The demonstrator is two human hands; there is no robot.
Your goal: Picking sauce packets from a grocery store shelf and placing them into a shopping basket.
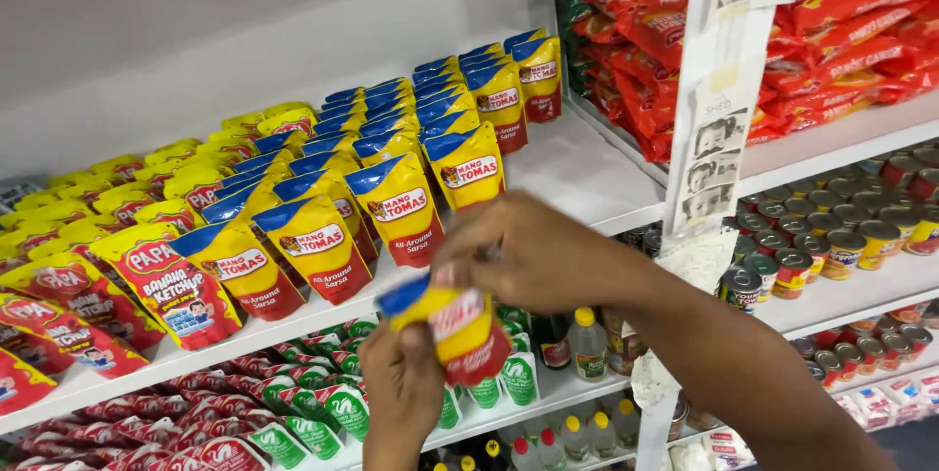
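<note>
I hold one yellow sauce pouch [460,326] with a blue top and red bottom in front of the white shelf [587,173]. My left hand [401,383] grips it from below. My right hand [533,251] pinches its upper edge from above and hides part of the blue top. The pouch looks blurred. Just behind it, rows of matching yellow and blue pouches [396,202] stand upright on the shelf. To their right the shelf surface is bare.
Red and yellow ketchup pouches [161,280] fill the shelf's left side. Red noodle packets [851,31] are stacked upper right, small cans [831,241] below them. Green and white pouches [328,403] and bottles [587,344] sit on the lower shelf. A paper strip [719,119] hangs on the upright.
</note>
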